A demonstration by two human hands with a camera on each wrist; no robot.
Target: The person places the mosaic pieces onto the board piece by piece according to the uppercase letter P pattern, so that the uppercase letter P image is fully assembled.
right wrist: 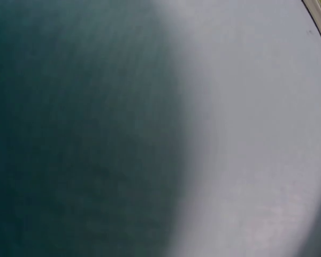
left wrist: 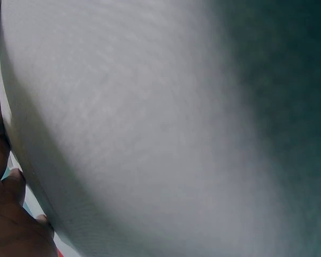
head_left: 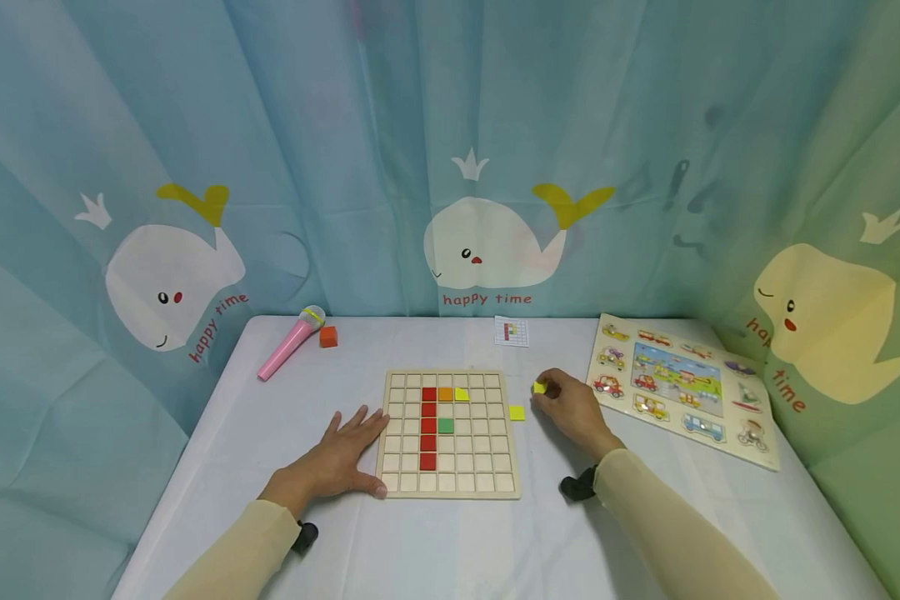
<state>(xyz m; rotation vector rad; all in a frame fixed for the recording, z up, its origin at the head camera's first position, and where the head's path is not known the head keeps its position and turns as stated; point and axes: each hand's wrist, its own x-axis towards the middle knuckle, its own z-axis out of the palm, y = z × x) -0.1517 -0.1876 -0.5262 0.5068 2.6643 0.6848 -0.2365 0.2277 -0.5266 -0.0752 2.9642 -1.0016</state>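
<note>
A wooden grid board (head_left: 480,483) lies flat on the table in the head view. Its cells hold a column of several red tiles (head_left: 428,426), with an orange tile (head_left: 446,394), a yellow tile (head_left: 461,394) in the top part and a green tile (head_left: 446,426) lower down. Spread out at the board's left edge, my left hand (head_left: 333,461) touches the frame with fingertips and thumb. To the right of the board, my right hand (head_left: 572,410) pinches a small yellow tile (head_left: 539,387) between thumb and fingers. A second loose yellow tile (head_left: 517,413) lies just off the board's right edge.
A picture card (head_left: 511,332) with a grid pattern lies behind the board. At the back left are a pink toy microphone (head_left: 288,346) and an orange-red cube (head_left: 328,337). A vehicle puzzle board (head_left: 675,421) lies at the right. Curtains (head_left: 390,125) close off the table's back and sides.
</note>
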